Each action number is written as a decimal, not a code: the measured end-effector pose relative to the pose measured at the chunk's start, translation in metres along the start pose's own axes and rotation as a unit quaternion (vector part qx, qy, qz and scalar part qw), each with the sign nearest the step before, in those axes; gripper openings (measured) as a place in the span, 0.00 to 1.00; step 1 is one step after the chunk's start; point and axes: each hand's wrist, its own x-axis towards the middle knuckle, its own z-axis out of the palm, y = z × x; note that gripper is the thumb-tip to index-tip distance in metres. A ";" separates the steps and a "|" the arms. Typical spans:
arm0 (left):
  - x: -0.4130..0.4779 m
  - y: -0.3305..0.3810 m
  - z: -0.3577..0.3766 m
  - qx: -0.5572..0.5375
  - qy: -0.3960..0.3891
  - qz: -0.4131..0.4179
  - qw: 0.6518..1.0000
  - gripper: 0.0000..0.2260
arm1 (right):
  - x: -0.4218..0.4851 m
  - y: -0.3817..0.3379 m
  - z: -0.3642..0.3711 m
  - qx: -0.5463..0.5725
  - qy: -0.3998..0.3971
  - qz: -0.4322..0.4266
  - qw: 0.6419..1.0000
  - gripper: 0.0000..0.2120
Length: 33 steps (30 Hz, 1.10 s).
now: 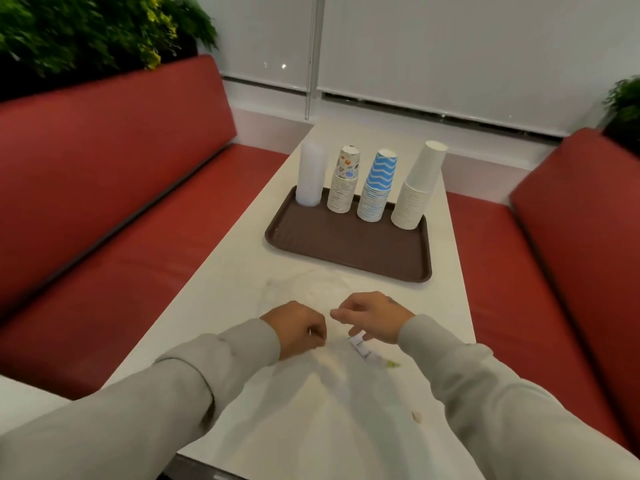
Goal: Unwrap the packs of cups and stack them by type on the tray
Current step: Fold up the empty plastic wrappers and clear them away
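Near table edge, centre: left hand [298, 329] with fingers curled tight, seemingly pinching one edge of a clear wrapper [332, 372]; right hand [373, 318] just beside it, thumb and forefinger tips pressed together on the same film, remaining fingers curled down toward a printed label strip [363, 350] on that film. Hands close together but apart. Film nearly invisible, flat and apparently empty, long axis running from the hands back toward the wearer; exact outline not discernible. Straight ahead and slightly right, well apart from both hands, on the white table [242, 271]: brown tray [346, 252], long axis across the table, nearer to the right hand. Along its far edge, one row of four upside-down stacks, left to right: translucent cups [310, 178], patterned cups [344, 183], blue wave cups [377, 187], plain white cups [417, 188], each type separate, the near half of the tray bare. Judged state: sorting seemingly complete, with only loose wrapping left in hand; no wrapped pack in view. Beyond, either side: red bench seats [114, 188].
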 end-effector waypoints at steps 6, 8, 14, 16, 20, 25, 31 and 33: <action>0.026 0.009 -0.060 -0.158 0.172 -0.024 0.972 0.03 | 0.009 -0.029 -0.027 -0.027 0.008 -0.049 0.998 0.22; 0.030 0.012 -0.078 -0.161 0.195 -0.011 0.967 0.05 | 0.015 -0.036 -0.036 -0.025 0.058 -0.066 0.996 0.11; 0.021 -0.009 -0.130 -0.189 0.266 -0.084 0.942 0.20 | 0.031 -0.038 -0.074 0.090 0.061 -0.092 0.990 0.05; 0.015 -0.024 -0.139 -0.176 0.294 -0.120 0.932 0.24 | 0.036 -0.034 -0.080 0.155 0.054 -0.093 0.982 0.07; 0.011 -0.046 -0.137 -0.281 0.234 -0.125 0.922 0.33 | 0.038 -0.033 -0.085 0.254 0.029 -0.079 0.964 0.09; 0.014 -0.053 -0.129 -0.342 0.167 -0.104 0.919 0.39 | 0.045 -0.028 -0.085 0.320 0.029 -0.073 0.944 0.10; 0.023 -0.056 -0.129 -0.410 0.149 -0.111 0.893 0.20 | 0.048 -0.017 -0.085 0.361 0.062 -0.059 0.929 0.09; 0.025 -0.054 -0.130 -0.419 0.157 -0.114 0.887 0.16 | 0.047 -0.015 -0.084 0.362 0.075 -0.072 0.926 0.08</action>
